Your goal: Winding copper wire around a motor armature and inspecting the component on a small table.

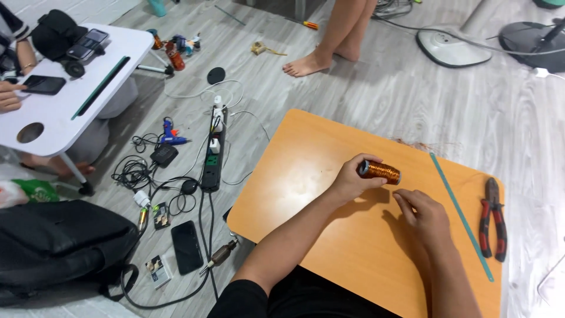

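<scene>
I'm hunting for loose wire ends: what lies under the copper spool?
The copper spool is held in the left hand above the orange table; only bare tabletop and shadow show beneath. The spool's underside is hidden.

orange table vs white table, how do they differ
The orange table is plain wood-look, while the white table has a round hole. The orange table bears a copper spool held by the left hand and pliers; the white table bears phones. Both sit low over the floor.

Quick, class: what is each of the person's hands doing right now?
Left hand: closed around the copper wire spool, holding it above the orange table.
Right hand: fingers pinched beside the spool; anything held cannot be told.
</scene>
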